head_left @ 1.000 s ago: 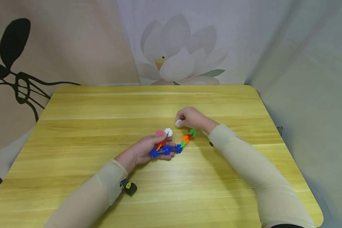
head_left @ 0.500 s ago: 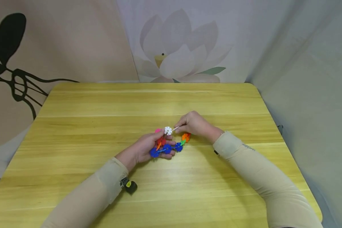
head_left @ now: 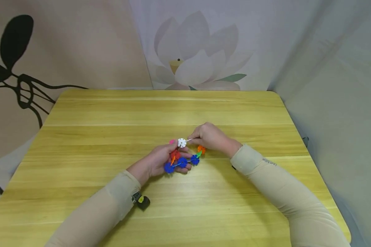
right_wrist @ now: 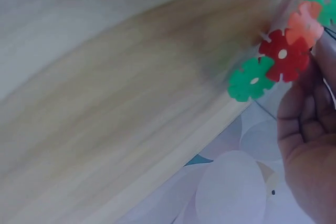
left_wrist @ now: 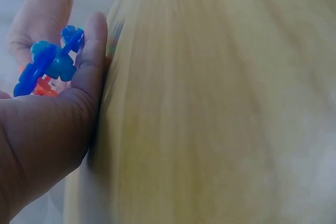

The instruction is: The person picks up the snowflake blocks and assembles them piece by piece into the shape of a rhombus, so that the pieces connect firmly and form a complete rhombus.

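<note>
My left hand [head_left: 154,160] holds a chain of interlocking snowflake discs, its thumb at a white disc [head_left: 181,142]. A pink disc [head_left: 171,141] shows behind that thumb, with a red disc [head_left: 175,155] below. Blue discs [head_left: 169,167] run across the fingers toward a green disc [head_left: 199,154] and an orange disc [head_left: 201,149] on the right. My right hand [head_left: 214,138] pinches a second white disc [head_left: 189,139], edge-on and at the first one's rim. The right wrist view shows the chain's hanging end, a red disc [right_wrist: 283,55] and a green disc [right_wrist: 252,80].
Both hands are over a wood-grain table [head_left: 111,113]. A curtain [head_left: 105,44] with a flower print hangs behind its far edge, and another pale curtain [head_left: 337,85] hangs on the right. A small black device [head_left: 143,202] is strapped at the left wrist.
My right hand has brought its white disc left and down to the white disc at my left thumb, turning it edge-on. The left hand has stayed nearly in place.
</note>
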Available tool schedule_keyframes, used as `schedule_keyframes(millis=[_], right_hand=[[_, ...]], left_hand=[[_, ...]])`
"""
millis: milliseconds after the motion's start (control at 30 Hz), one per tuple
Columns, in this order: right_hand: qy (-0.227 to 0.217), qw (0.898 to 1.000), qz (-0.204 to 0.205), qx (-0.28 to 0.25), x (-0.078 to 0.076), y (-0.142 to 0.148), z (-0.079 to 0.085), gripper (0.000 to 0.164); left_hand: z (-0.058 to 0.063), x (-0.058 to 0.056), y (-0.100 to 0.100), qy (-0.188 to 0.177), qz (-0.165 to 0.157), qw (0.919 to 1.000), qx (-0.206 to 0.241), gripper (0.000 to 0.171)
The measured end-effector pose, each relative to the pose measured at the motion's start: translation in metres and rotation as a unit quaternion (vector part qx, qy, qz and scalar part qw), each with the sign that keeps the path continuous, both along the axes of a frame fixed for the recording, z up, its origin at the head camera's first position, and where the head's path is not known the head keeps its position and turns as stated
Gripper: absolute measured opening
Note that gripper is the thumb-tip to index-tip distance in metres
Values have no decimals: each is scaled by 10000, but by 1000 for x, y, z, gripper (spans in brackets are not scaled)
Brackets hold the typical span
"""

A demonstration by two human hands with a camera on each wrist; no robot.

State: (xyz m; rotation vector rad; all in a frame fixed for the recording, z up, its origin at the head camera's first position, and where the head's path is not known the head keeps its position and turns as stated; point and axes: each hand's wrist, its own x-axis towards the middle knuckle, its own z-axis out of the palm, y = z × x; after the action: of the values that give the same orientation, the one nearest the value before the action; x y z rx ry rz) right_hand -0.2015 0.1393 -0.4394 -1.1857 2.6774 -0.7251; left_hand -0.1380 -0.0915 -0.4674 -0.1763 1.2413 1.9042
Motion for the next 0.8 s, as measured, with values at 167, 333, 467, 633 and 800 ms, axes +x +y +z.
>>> schedule_keyframes(millis=[167,333,467,633,800], right_hand=[[599,9980,176,-101,3,-4,0,12],[880,9954,196,324,8,-11,4,13],[940,9944,120,457,12,-18,7,14],[966,9945,181,352,14,-23,8,12],[934,9951,170,273,12,-26,8,12]], left_hand=[[0,0,-1,36,40,10000,56,63],[0,2,0,158,42,9999,4,62],[-1,2,-1,279,63,9996,-64,62],[-2,3,-2,322,75,9995,-12,61],[1,3,-4,375,-3,9991,190,65]])
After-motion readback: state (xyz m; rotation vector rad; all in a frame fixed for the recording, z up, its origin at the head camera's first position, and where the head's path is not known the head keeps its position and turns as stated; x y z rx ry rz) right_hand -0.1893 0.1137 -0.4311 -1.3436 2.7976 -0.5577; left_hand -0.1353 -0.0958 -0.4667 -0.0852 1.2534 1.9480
